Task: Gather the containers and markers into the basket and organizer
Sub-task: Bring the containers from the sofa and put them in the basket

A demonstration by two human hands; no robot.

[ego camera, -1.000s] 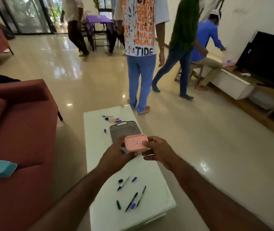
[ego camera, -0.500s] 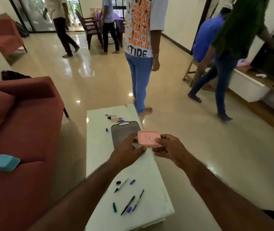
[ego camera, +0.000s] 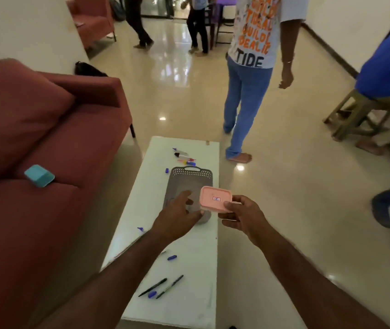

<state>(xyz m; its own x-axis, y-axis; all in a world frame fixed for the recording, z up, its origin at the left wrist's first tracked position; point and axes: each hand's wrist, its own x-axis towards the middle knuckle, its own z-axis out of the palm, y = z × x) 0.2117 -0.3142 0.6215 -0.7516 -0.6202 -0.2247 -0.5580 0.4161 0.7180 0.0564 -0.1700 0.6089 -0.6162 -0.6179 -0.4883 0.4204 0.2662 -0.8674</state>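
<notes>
Right hand (ego camera: 244, 216) pinches a pink container (ego camera: 216, 199); left hand (ego camera: 179, 216), fingers relaxed, steadies beneath. Lower it level into the grey basket (ego camera: 190, 178) just below.

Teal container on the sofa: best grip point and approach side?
Span the teal container's narrow width, fingers on its two long sides, coming from above. It lies flat and apart on the red sofa seat, top fully exposed; the backrest cushion probably blocks a rear approach.

The left hand (ego camera: 177, 217) lets go of the pink box (ego camera: 216, 199), and its fingers (ego camera: 184, 195) now spread open just beside it. The right hand (ego camera: 241, 217) now holds the box alone, farther over the grey basket (ego camera: 189, 179).
</notes>
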